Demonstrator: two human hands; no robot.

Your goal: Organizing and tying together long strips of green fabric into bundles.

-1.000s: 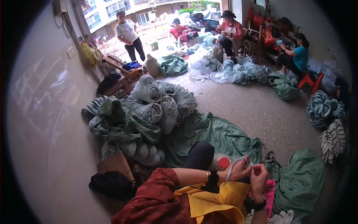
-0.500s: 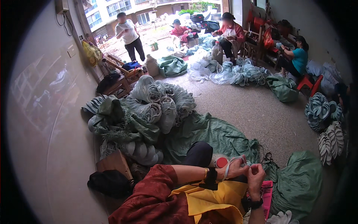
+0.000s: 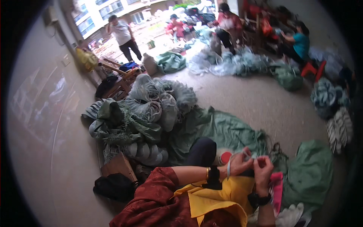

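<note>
My left hand (image 3: pixel 239 165) is closed round a pale grey-green strap (image 3: pixel 229 166), whose loop hangs down beside the wrist. A small bunched part of the strap sticks up between the fingers. Close against it, my right hand (image 3: pixel 264 171) has thumb and forefinger pinched at the strap's end; the fingertips are blurred, so exactly what they grip is hard to make out. Under the hands lies a yellow apron (image 3: pixel 215 196) over my lap. Just left of the left hand stands a container with a red lid (image 3: pixel 225 157). A pink basket (image 3: pixel 277 191) shows behind my right wrist.
Heaped grey-green strap bundles (image 3: pixel 168 109) and a green woven sack (image 3: pixel 215 130) lie ahead. Another green sack (image 3: pixel 310 178) sits at right. A wooden block (image 3: pixel 119 168) and black bag (image 3: pixel 115 188) are at left. Several people work or stand near the doorway.
The view has tilted and shifted slightly, blurring the room. My two hands stay together at the strap, with the right fingers a little further from the left. The standing person's arm has risen.
</note>
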